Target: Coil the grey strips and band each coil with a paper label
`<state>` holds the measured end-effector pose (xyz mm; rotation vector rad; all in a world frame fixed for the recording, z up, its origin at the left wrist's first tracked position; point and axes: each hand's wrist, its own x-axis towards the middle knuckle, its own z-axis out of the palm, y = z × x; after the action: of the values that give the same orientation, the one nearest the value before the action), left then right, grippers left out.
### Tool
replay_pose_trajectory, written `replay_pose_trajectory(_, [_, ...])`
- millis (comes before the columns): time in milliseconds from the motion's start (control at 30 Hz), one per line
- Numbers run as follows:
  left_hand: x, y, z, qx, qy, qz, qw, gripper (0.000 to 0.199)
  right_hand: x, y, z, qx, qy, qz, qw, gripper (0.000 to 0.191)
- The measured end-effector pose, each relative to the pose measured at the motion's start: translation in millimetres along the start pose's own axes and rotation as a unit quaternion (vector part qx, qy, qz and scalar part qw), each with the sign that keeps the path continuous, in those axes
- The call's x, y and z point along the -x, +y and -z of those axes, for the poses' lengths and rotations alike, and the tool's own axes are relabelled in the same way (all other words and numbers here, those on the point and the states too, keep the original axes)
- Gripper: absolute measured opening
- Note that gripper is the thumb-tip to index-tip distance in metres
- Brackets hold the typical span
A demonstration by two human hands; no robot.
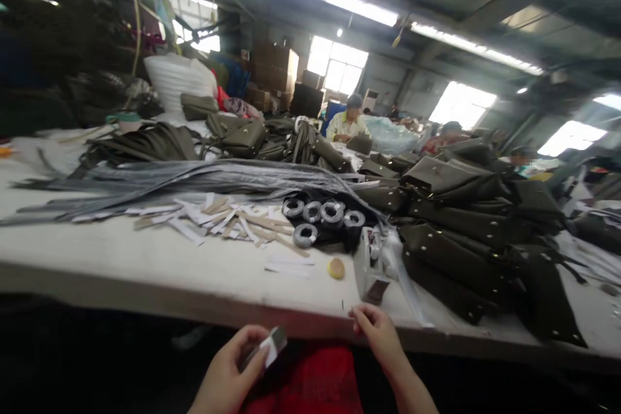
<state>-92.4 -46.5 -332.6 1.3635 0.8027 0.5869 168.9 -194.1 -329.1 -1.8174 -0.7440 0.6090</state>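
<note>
My left hand [235, 362] is closed around a small grey folded or rolled strip [279, 339] with a white band on it, held in front of the table edge. Off to its right, my right hand [376, 330] has thumb and forefinger pinched together at the table edge. Whatever those fingertips hold, if anything, is too small to make out. A thin dark sliver [342, 305] lies on the tabletop just left of them. Just beyond this hand stands a tape dispenser [371, 272], with a round yellow-and-tan piece [336, 268] beside it.
Several grey coiled strips [305, 235] lie on black material. Behind paper and tan strips [218, 217] stretch long grey strips [194, 178]. Dark green bag pieces [451, 246] with metal studs are heaped at right. A person [347, 121] works across the table [145, 252].
</note>
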Motion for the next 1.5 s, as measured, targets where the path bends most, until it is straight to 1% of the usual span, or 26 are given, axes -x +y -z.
replay_pose_trajectory(33, [1,5,-0.7,-0.016,-0.008,-0.012,1.000,0.033,6,-13,-16,-0.021,-0.040,0.005,0.999,0.044])
replay_pose_trajectory(133, [0,13,-1.7,-0.043,0.031,-0.055,0.997,0.020,22,-45,-62,-0.065,-0.147,0.015,0.987,0.040])
replay_pose_trajectory(233, [1,11,0.4,-0.058,0.065,-0.076,0.993,0.014,32,-62,-93,-0.077,-0.236,0.016,0.969,0.038])
replay_pose_trajectory(300, [4,10,2.0,-0.073,0.082,-0.084,0.990,0.013,35,-66,-106,-0.079,-0.263,0.009,0.961,0.040])
replay_pose_trajectory(433, [10,11,3.4,-0.099,0.091,-0.095,0.986,0.013,29,-60,-123,-0.093,-0.276,-0.016,0.957,0.045])
replay_pose_trajectory(533, [9,11,4.3,-0.103,0.099,-0.099,0.985,0.013,24,-55,-127,-0.103,-0.292,-0.034,0.950,0.047])
replay_pose_trajectory(700, [2,12,7.9,-0.098,0.127,-0.106,0.981,0.012,24,-54,-120,-0.137,-0.303,-0.050,0.942,0.041])
replay_pose_trajectory(833, [7,17,6.6,-0.123,0.103,-0.109,0.981,0.012,24,-56,-117,-0.222,-0.319,-0.066,0.919,0.033])
replay_pose_trajectory(933, [13,21,2.7,-0.119,0.086,-0.105,0.984,0.011,24,-57,-120,-0.251,-0.326,-0.087,0.907,0.030])
replay_pose_trajectory(1033, [15,19,-0.4,-0.063,0.087,-0.088,0.990,0.013,25,-57,-123,-0.244,-0.328,-0.092,0.908,0.029])
replay_pose_trajectory(1167, [13,15,-1.4,0.012,0.078,-0.068,0.995,0.016,26,-56,-122,-0.230,-0.332,-0.071,0.912,0.028])
replay_pose_trajectory(1367, [15,19,-0.8,0.019,0.096,-0.082,0.992,0.014,28,-56,-122,-0.191,-0.323,-0.057,0.925,0.030])
replay_pose_trajectory(1433, [16,21,0.1,0.026,0.094,-0.088,0.991,0.016,29,-56,-123,-0.174,-0.323,-0.060,0.928,0.033])
replay_pose_trajectory(1500, [15,23,2.2,0.015,0.093,-0.096,0.991,0.018,31,-57,-123,-0.181,-0.321,-0.071,0.927,0.033])
